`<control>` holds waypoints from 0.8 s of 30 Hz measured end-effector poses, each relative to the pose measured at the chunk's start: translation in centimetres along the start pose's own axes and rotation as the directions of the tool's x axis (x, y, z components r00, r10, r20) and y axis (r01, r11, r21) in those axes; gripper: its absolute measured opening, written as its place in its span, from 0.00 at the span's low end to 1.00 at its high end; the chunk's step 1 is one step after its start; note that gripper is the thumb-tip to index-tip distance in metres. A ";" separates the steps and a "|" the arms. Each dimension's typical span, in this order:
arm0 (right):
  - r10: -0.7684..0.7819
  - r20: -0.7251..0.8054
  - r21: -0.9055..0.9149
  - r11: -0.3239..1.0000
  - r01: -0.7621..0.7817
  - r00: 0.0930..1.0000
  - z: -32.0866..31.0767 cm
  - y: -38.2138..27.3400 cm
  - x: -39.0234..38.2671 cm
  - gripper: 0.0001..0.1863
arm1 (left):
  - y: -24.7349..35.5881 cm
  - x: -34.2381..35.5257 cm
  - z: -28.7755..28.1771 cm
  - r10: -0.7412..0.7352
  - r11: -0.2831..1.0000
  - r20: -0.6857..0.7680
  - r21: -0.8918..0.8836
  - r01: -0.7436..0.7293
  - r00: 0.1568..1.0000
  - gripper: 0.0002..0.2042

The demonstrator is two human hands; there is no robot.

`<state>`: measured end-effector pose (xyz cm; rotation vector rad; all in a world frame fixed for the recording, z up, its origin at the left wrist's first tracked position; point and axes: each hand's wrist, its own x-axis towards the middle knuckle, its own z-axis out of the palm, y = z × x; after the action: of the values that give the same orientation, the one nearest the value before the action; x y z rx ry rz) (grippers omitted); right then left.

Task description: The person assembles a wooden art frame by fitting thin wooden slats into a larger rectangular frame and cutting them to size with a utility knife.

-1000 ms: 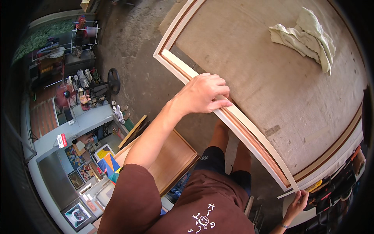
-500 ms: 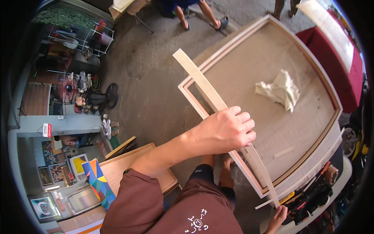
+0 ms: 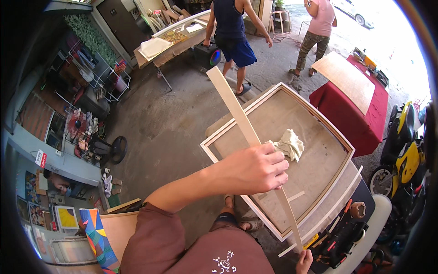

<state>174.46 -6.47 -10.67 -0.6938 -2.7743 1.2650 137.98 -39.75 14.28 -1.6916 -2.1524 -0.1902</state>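
Because it seems flexible, a thin wooden strip spanning twelve to five o'clock is clamped mid-length by the left hand and pinched at its lower end by the right hand; a rectangular frame is seen toward three.

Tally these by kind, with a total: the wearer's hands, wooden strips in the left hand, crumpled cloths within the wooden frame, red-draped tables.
Left hand, right hand: 2
Wooden strip: 1
Crumpled cream cloth: 1
Red-draped table: 1
Total: 5

Strip pale tan; frame cream; rag off-wht; shirt brn w/ wht print; tablecloth dk red.
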 end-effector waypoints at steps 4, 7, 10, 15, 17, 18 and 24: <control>0.051 0.016 0.013 0.999 -0.052 0.999 -0.8 0.8 -1.5 0.14 | 1.9 0.9 -1.1 0.042 0.999 0.005 -0.004 -0.042 0.999 0.12; 0.075 0.043 0.082 0.994 -0.079 0.996 -1.3 1.7 -2.1 0.14 | 3.2 1.4 -1.8 0.040 0.998 0.039 -0.040 -0.039 0.998 0.11; 0.066 0.025 0.139 0.988 -0.069 0.998 -1.6 2.3 -2.6 0.14 | 4.2 1.7 -2.8 0.037 0.997 0.080 -0.077 -0.031 0.996 0.10; 0.052 -0.009 0.163 0.985 -0.050 0.999 -1.9 2.7 -2.9 0.14 | 5.2 2.0 -3.8 0.076 0.995 0.118 -0.073 -0.068 0.990 0.13; 0.051 -0.033 0.158 0.986 -0.045 0.998 -1.9 1.9 -3.0 0.14 | 5.5 1.9 -3.9 0.076 0.996 0.116 -0.048 -0.071 0.990 0.13; 0.056 -0.021 0.167 0.985 -0.052 0.998 -1.8 2.3 -3.0 0.14 | 5.6 1.8 -4.0 0.075 0.997 0.116 -0.036 -0.072 0.990 0.13; 0.065 -0.011 0.235 0.970 -0.061 0.998 -1.0 4.4 -2.9 0.15 | 5.8 2.2 -4.4 0.094 0.995 0.085 -0.024 -0.093 0.992 0.14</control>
<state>178.92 -4.42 -12.67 -0.7755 -2.5470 1.5568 144.09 -37.79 18.40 -1.8391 -2.1326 -0.1152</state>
